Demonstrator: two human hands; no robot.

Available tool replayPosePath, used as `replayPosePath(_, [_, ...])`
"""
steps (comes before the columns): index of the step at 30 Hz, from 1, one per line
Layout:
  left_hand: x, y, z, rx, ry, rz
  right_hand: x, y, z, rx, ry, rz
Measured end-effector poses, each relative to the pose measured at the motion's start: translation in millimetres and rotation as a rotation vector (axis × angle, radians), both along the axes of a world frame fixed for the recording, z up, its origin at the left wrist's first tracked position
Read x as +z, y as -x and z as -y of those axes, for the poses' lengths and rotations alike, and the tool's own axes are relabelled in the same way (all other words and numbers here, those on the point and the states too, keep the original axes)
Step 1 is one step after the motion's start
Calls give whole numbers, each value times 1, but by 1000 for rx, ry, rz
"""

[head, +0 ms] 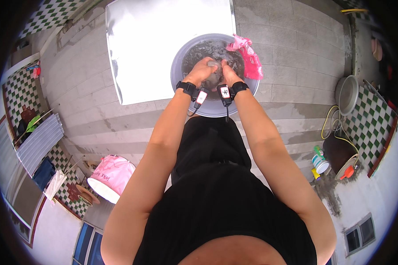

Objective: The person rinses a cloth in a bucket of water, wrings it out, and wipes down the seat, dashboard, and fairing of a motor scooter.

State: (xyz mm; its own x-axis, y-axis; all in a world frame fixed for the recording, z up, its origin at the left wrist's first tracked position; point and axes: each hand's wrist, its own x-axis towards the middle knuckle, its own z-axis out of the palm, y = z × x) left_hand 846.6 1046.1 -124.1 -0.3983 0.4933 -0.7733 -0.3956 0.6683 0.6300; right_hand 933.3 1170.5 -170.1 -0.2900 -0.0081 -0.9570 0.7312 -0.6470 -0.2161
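Note:
A round grey basin (183,105) of water sits on the floor in front of me, and both hands are down inside it. Between them is a wet, greyish, partly see-through bundle (214,79), perhaps thin cloth; water and glare blur its edges. My left hand (200,72) grips it from the left, thumb across its top. From the right, my right hand (229,73) closes against the same bundle, its fingers partly hidden by the water. A pink patterned cloth (252,63) hangs over the basin's right rim, beside my right hand.
A shiny white sheet (152,49) lies on the paved floor beyond and left of the basin. At the left stands a pink drum-shaped container (116,177). Along the right are a metal basin (347,95), a looped hose (328,124), a dark barrel (338,152) and a white tub (320,164).

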Motion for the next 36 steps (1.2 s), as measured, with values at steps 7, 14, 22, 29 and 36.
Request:
replayPosePath(7, [79,-14,-9,528,-399,456,19,0,-14,-345,247,-203])
replayPosePath(14, [21,-21,-15,667,-341,180,82,8,13,-226,-214,-97])
replayPosePath(22, [-35,-3,12,301,281,-524,82,-8,16,204,-691,-269])
replayPosePath(29, [-54,2,5,-139,453,-327,46,-6,19,1017,-808,-66])
replayPosePath(36, [-34,1,1,-235,316,-415,17,-2,-21,953,-322,-89])
